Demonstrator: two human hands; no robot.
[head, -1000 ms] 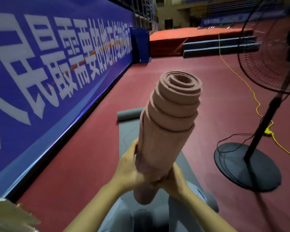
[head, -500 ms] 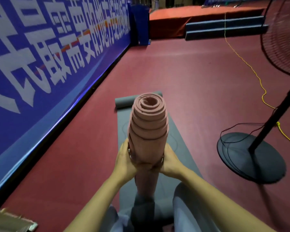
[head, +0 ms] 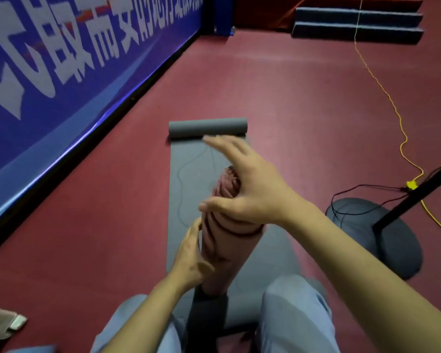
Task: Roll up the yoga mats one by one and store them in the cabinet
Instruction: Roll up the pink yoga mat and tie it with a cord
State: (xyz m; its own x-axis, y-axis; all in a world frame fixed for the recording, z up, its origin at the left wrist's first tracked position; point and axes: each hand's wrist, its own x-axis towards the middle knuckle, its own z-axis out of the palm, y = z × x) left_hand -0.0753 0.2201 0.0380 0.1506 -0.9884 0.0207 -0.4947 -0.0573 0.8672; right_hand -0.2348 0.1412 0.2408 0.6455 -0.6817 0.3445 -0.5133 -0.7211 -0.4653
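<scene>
A rolled pink yoga mat (head: 227,248) stands upright between my knees, its layers telescoped toward the top. My right hand (head: 250,189) lies open over the roll's top end, palm down and fingers straight. My left hand (head: 190,253) rests against the roll's left side, fingers pointing up along it and thumb on its front. Under the roll, a grey yoga mat (head: 189,174) lies flat on the red floor, with its far end curled into a small roll (head: 208,126).
A blue banner wall (head: 61,72) runs along the left. A floor fan's round base (head: 390,240) and black pole (head: 415,196) stand to the right, with a yellow cable (head: 382,87) across the floor. Blue steps (head: 357,24) lie far back. Cardboard (head: 0,324) sits lower left.
My right hand left the roll's side and moved onto its top end, fingers straightened. The view tilted down, and the roll now stands lower between my knees.
</scene>
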